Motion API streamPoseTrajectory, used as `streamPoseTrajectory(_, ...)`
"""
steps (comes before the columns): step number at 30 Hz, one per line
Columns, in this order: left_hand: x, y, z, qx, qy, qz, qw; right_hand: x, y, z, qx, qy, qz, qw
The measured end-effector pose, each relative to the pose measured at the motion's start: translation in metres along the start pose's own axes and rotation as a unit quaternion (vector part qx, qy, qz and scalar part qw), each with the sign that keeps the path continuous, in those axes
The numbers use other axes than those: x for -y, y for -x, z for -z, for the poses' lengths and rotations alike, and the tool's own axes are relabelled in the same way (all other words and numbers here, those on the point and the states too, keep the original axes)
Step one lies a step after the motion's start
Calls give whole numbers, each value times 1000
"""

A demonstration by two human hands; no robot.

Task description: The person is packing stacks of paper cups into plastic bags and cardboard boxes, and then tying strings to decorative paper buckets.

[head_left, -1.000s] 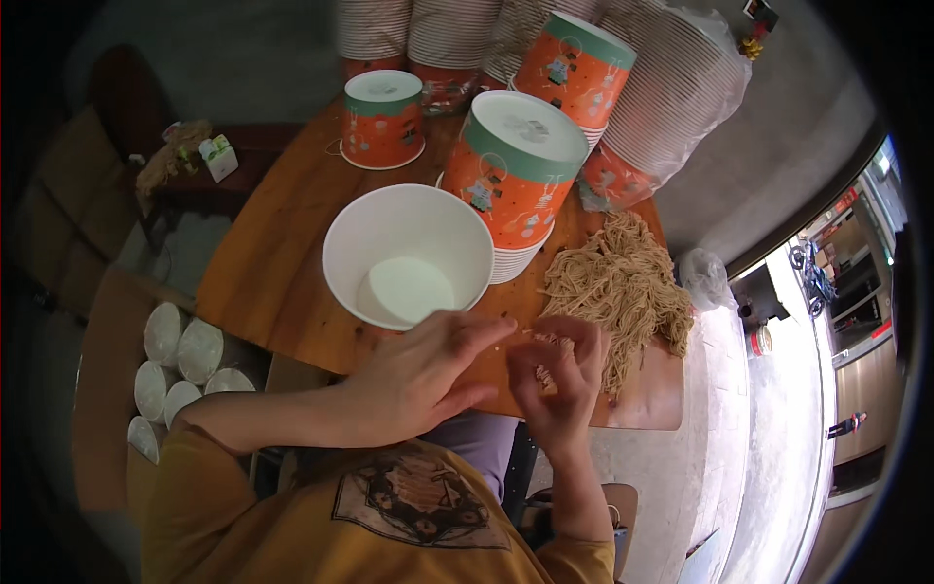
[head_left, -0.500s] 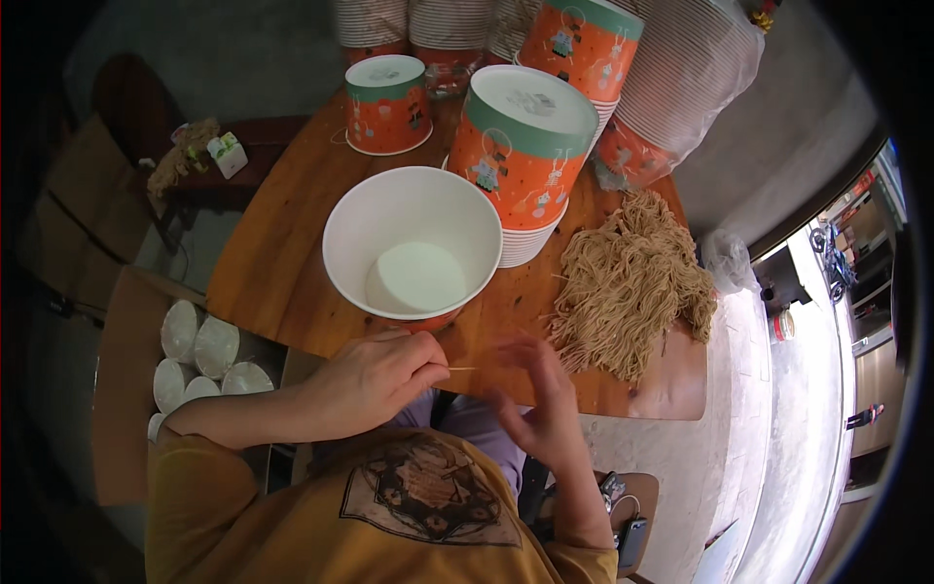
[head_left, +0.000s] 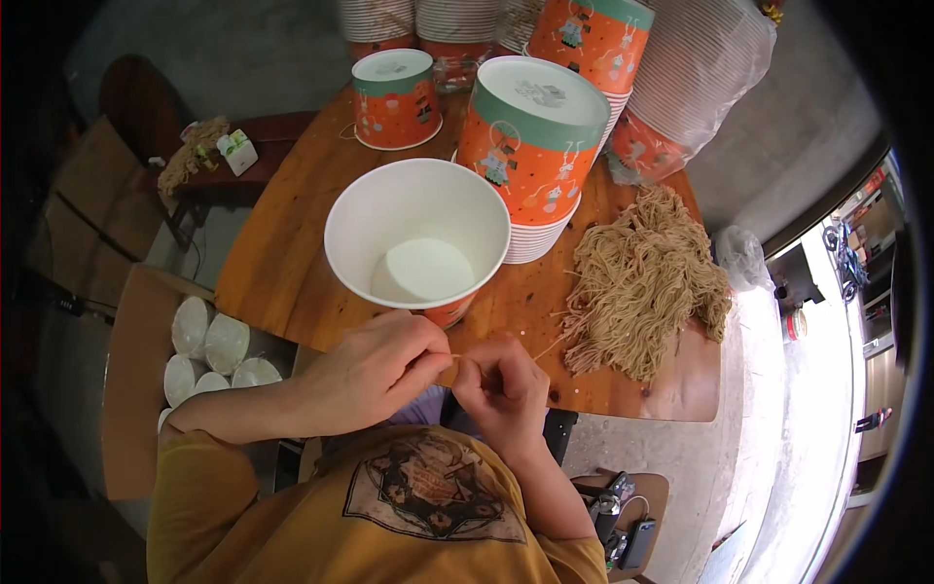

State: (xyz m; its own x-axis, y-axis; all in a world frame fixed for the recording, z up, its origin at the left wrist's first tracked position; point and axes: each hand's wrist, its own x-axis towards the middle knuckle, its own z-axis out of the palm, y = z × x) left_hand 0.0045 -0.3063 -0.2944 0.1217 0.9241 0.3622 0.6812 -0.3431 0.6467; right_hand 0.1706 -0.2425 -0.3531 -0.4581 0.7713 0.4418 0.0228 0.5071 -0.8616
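Close to the table's front edge, my left hand [head_left: 375, 375] is closed with thumb and forefinger pinching a thin tan string [head_left: 550, 346]. My right hand [head_left: 508, 389], fingers curled, pinches the same string a short way to the right, and a strand of it sticks out beyond that hand. Just beyond my left hand stands a large white-lined paper bucket [head_left: 418, 234], mouth up and tilted toward me, its orange outside mostly hidden. A tangled heap of tan strings [head_left: 642, 287] lies to the right of my hands.
Upside-down orange and green paper buckets [head_left: 530, 146] stand stacked behind the upright one. A shorter upside-down bucket [head_left: 396, 102] with a string loop is at the back left. Plastic-wrapped bucket stacks [head_left: 696, 83] line the back of the wooden table [head_left: 282, 263]. At lower left, a carton [head_left: 136, 389] holds wrapped white buckets.
My right hand has moved left toward my left hand and gone from spread fingers to a pinch on the string. The left hand keeps its pinch.
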Motion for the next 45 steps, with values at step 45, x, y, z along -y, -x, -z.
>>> streamPoseTrajectory(45, -2, -13, 15, 39, -74, 36, 996, -9, -17, -29, -129, 144, 102, 976)
